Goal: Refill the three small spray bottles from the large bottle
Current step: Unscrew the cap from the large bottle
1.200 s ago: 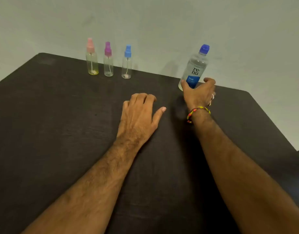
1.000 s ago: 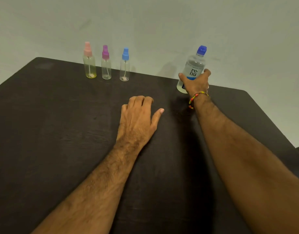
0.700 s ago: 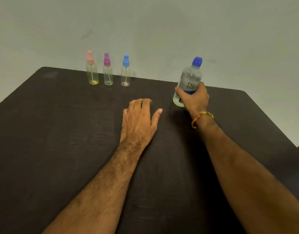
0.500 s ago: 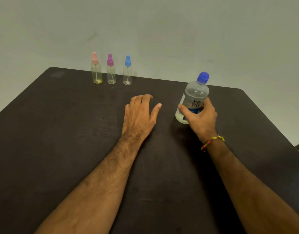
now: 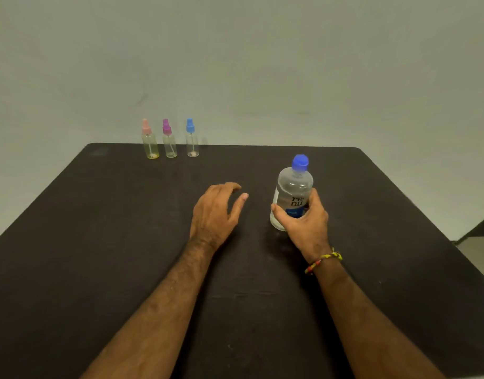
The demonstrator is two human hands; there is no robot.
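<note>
Three small clear spray bottles stand in a row at the table's far left edge: one with a pink top (image 5: 150, 142), one with a purple top (image 5: 169, 140), one with a blue top (image 5: 191, 139). The large clear bottle (image 5: 292, 187) with a blue cap and a blue label stands upright in the middle of the table, right of centre. My right hand (image 5: 305, 224) grips its lower part, thumb on the left side. My left hand (image 5: 216, 212) hovers or rests just left of it, fingers loosely bent, holding nothing.
The dark table (image 5: 98, 242) has rounded far corners and ends against a plain grey wall (image 5: 262, 64). Its right edge runs diagonally at the frame's right, with floor beyond. A beaded band sits on my right wrist (image 5: 322, 259).
My right hand reached the large bottle at the far edge, took hold of it and drew it toward me into the middle of the table. My left hand stayed roughly in place.
</note>
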